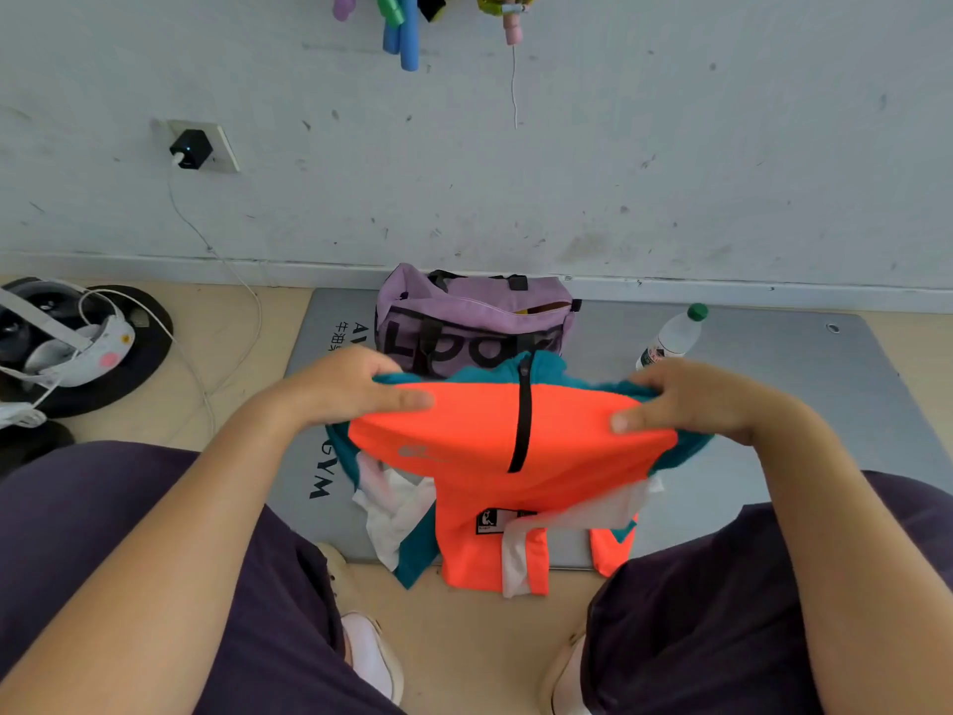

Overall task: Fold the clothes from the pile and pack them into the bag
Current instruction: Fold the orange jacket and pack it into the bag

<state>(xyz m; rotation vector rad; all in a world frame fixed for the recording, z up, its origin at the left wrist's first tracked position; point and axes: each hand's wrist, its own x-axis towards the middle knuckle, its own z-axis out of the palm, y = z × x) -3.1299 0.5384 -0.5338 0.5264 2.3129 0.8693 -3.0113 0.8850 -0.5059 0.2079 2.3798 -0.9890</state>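
An orange and teal jacket [479, 441] with a black zip hangs in the air in front of me, above the grey mat. My left hand [350, 389] grips its upper left edge, thumb on the orange cloth. On the opposite edge my right hand [691, 399] holds it the same way. White and teal cloth [392, 513] dangles below the jacket. The purple bag [474, 322] with black lettering stands behind it against the wall, its top zip partly open.
A grey gym mat [773, 405] lies on the wooden floor by the wall. A plastic bottle [670, 338] with a green cap lies right of the bag. A headset and cables [67, 343] sit at the left. My knees frame the bottom.
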